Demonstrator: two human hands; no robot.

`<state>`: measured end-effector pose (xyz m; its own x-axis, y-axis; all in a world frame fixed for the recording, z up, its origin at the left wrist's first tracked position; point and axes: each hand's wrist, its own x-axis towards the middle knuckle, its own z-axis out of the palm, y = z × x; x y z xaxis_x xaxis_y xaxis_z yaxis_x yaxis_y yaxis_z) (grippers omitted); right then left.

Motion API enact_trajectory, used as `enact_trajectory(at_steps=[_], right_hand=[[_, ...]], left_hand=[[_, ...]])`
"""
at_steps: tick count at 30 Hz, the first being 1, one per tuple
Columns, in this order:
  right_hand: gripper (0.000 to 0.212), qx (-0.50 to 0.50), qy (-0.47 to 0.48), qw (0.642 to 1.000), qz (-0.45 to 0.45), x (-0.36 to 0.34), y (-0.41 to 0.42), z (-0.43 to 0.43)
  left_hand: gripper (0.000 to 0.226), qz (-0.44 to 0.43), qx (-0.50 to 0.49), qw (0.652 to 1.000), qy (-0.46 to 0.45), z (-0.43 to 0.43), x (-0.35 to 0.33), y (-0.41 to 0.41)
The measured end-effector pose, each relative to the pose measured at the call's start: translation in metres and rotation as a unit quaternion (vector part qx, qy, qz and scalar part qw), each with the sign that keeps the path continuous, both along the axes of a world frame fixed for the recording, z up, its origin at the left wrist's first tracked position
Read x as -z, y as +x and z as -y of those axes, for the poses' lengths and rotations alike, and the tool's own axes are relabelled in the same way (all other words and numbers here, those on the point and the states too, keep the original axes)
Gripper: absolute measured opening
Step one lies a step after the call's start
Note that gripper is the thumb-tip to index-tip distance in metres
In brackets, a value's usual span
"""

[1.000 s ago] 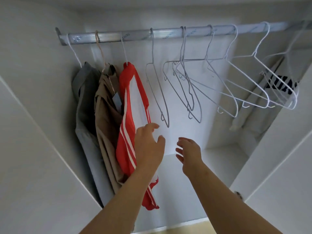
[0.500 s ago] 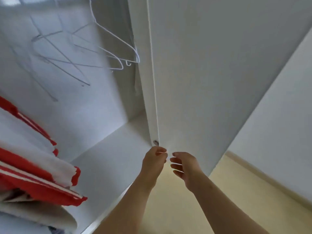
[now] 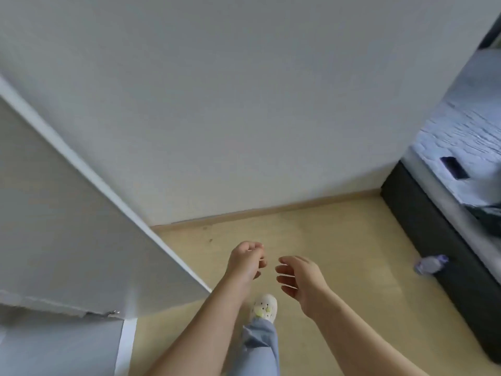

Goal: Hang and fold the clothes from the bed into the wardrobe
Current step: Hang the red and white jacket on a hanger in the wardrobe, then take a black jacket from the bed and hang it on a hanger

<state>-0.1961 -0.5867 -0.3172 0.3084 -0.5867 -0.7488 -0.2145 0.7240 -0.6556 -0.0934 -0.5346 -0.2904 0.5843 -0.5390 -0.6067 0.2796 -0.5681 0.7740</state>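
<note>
Both hands are hanging empty: left hand (image 3: 248, 260) loosely curled on nothing, right hand (image 3: 301, 278) relaxed with fingers apart, both well left of the bed (image 3: 461, 137). I'd be stepping right up to the bed before grabbing, then lifting one piece by its shoulders. A dark bundle (image 3: 488, 217) is lying at the bed's near edge. Probably clothes, but it's too blurry to say.
</note>
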Motion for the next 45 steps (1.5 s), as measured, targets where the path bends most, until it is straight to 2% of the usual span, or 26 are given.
enact_trajectory(at_steps=[7,13,17,21,25,30,35,41,45], right_hand=[[0.011,0.226,0.016,0.974,-0.017,0.011,-0.089,0.078],[0.015,0.346,0.039,0.936,-0.047,0.019,-0.129,0.135],[0.014,0.414,0.059,0.908,-0.023,0.017,-0.138,0.163],[0.012,0.482,0.079,0.872,-0.018,0.02,-0.17,0.165],[0.014,0.566,0.099,0.819,0.0,0.028,-0.222,0.166],[0.015,0.596,0.107,0.796,0.017,0.032,-0.292,0.184],[0.014,0.606,0.089,0.79,-0.009,0.031,-0.408,0.204],[0.015,0.608,0.113,0.786,-0.009,0.033,-0.532,0.23],[0.014,0.602,0.138,0.787,-0.016,0.037,-0.58,0.248]], left_hand=[[0.017,-0.026,0.201,0.979,0.022,0.122,0.014,-0.064],[0.02,-0.031,0.318,0.947,0.028,0.207,0.014,-0.099],[0.02,-0.021,0.383,0.923,0.041,0.248,0.019,-0.118],[0.021,-0.029,0.438,0.896,0.066,0.272,0.03,-0.157],[0.02,-0.033,0.505,0.858,0.086,0.29,0.038,-0.216],[0.019,-0.016,0.541,0.835,0.1,0.321,0.051,-0.296],[0.019,-0.019,0.571,0.815,0.097,0.351,0.059,-0.41],[0.018,-0.029,0.576,0.811,0.097,0.382,0.057,-0.535],[0.017,-0.018,0.577,0.809,0.108,0.4,0.06,-0.581]])
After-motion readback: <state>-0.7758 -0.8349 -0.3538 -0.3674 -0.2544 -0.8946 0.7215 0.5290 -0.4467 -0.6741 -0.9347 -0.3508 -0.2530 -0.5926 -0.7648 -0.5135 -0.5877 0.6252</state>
